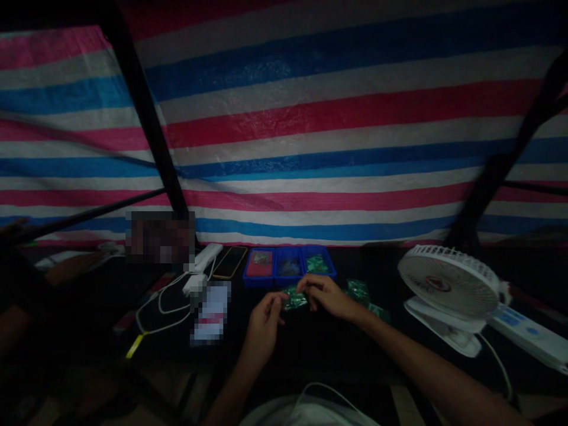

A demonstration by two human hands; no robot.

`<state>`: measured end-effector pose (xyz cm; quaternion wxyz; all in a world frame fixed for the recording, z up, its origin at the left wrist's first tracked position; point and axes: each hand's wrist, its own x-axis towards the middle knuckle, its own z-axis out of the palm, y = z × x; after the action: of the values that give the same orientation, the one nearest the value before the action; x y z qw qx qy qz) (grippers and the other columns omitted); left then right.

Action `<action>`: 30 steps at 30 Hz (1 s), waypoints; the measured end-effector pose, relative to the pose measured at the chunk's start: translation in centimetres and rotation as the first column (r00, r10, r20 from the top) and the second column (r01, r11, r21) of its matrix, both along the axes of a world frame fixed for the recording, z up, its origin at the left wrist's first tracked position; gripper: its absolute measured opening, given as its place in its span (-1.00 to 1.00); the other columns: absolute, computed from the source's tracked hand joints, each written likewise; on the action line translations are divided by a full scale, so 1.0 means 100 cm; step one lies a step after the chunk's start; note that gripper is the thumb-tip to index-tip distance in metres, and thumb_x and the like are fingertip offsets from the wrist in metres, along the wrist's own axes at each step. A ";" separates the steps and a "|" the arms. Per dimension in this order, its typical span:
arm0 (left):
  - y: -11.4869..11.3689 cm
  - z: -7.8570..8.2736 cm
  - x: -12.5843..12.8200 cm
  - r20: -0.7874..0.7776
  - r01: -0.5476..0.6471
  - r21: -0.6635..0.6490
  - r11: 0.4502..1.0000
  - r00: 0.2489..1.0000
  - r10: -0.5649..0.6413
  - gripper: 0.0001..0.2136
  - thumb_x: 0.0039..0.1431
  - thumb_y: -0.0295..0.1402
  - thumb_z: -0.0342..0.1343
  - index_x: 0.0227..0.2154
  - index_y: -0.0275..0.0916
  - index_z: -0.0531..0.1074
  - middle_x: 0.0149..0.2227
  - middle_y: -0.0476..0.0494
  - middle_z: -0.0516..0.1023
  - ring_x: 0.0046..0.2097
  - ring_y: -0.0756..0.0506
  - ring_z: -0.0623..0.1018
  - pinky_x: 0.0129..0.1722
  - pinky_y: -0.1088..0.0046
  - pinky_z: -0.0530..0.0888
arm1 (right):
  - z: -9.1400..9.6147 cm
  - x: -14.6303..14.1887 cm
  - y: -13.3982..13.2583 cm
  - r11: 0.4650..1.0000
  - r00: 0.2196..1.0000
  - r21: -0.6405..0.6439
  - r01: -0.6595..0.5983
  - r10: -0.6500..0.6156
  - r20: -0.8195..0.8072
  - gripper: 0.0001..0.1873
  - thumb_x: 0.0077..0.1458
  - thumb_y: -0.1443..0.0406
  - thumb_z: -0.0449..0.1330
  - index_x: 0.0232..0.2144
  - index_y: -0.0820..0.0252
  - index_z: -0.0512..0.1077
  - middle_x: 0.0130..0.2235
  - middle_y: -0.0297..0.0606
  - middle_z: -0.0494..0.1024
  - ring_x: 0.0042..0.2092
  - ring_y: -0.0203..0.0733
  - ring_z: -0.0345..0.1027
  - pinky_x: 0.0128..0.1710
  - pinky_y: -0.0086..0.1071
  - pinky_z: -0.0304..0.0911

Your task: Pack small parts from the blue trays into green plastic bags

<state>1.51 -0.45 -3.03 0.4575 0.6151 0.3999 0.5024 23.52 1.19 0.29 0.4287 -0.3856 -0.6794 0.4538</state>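
Note:
Both my hands meet over a dark table on a small green packet (294, 300). My left hand (265, 324) pinches its left end with closed fingers. My right hand (325, 296) grips its right end from above, fingers curled. Just behind them stands a blue tray (288, 277) with three compartments: reddish contents on the left, bluish in the middle, green packets on the right. More green packets (360, 291) lie on the table to the right of my right hand.
A white desk fan (448, 290) stands at the right, with a white power strip (530, 334) beside it. A phone (229, 261), white chargers and cables (195, 284) lie left of the tray. Another person's arm (66, 266) rests at far left. A striped tarp hangs behind.

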 end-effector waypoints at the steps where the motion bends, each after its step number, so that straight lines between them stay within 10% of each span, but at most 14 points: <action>1: 0.000 0.000 0.000 0.002 -0.004 -0.002 1.000 1.000 0.004 -0.62 0.33 -0.02 0.09 -0.17 -0.25 0.60 -0.24 -0.16 0.62 -0.35 -0.08 0.54 -0.38 0.43 0.48 | -0.001 0.000 0.000 1.000 1.000 -0.001 -0.001 0.001 0.001 -0.68 0.31 0.07 0.19 -0.25 0.22 0.53 -0.51 -0.44 0.42 -0.57 -0.37 0.25 -0.53 -0.49 0.19; 12: 0.001 -0.006 0.003 0.092 -0.016 -0.060 0.998 0.996 0.021 -0.69 0.14 -0.18 0.33 -0.14 -0.23 0.47 -0.28 -0.09 0.55 -0.25 -0.08 0.55 -0.29 0.47 0.45 | -0.004 -0.001 0.000 0.999 0.998 -0.013 -0.044 0.045 0.047 -0.58 0.15 -0.04 0.39 -0.28 0.18 0.48 -0.42 -0.42 0.38 -0.45 -0.36 0.23 -0.52 -0.52 0.33; 22: 0.000 -0.004 0.003 0.123 -0.014 -0.060 0.998 0.992 0.021 -0.52 0.16 -0.19 0.31 0.09 -0.21 0.37 -0.29 -0.06 0.57 -0.26 -0.09 0.56 -0.29 0.44 0.47 | -0.008 -0.001 0.003 0.997 0.998 -0.038 -0.063 0.064 0.010 -0.41 0.09 0.03 0.46 0.08 0.11 0.44 -0.40 -0.49 0.37 -0.46 -0.38 0.24 -0.50 -0.53 0.32; 30: -0.001 0.002 0.004 0.074 -0.010 -0.085 0.996 0.997 0.017 -0.60 0.10 -0.07 0.34 -0.13 -0.25 0.57 -0.33 -0.09 0.56 -0.32 -0.08 0.52 -0.32 0.45 0.44 | -0.013 0.000 0.004 0.998 0.999 -0.052 -0.036 0.037 0.024 -0.54 0.05 0.01 0.48 -0.19 0.15 0.43 -0.47 -0.51 0.36 -0.51 -0.38 0.20 -0.54 -0.51 0.20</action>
<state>1.87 -0.59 -2.83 0.4944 0.5733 0.4079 0.5105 23.55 1.64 -1.05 0.4017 -0.3899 -0.6796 0.4741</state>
